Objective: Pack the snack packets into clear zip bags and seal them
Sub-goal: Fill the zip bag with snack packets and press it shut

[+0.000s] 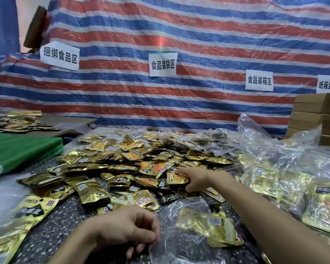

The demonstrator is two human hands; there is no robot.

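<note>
A heap of gold snack packets covers the speckled table. My right hand reaches into the heap and pinches one gold packet at its near edge. My left hand sits close to me, its fingers closed on the mouth of a clear zip bag. That bag lies flat on the table and holds a few gold packets. Part of the bag's near edge runs out of view.
Filled clear bags of packets pile up on the right, with stacked cardboard boxes behind them. A green board lies at the left. A striped tarp with paper signs hangs behind the table.
</note>
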